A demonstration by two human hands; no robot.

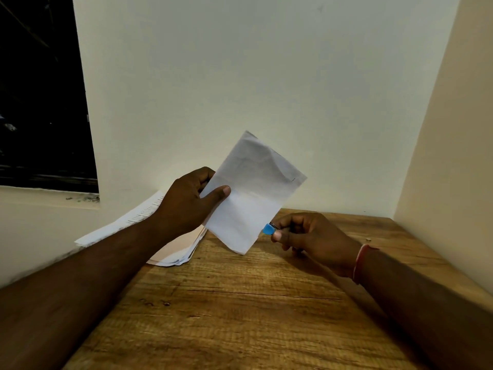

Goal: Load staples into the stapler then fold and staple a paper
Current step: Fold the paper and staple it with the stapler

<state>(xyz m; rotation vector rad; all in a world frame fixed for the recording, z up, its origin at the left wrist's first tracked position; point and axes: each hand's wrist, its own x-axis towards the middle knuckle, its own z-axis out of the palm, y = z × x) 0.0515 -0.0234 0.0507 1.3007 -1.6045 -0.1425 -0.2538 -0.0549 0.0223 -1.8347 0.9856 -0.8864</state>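
Observation:
A folded white paper is held up above the wooden table, tilted with one corner pointing down. My left hand grips its left edge, thumb on the front. My right hand is closed around a small stapler with a blue tip and metal jaw. The stapler's tip touches the paper's lower right edge. Most of the stapler is hidden inside my fist. A small dark mark, possibly a staple, shows near the paper's upper right corner.
A stack of printed papers lies at the table's back left, overhanging the edge. Walls close in behind and on the right. A dark window is at the upper left.

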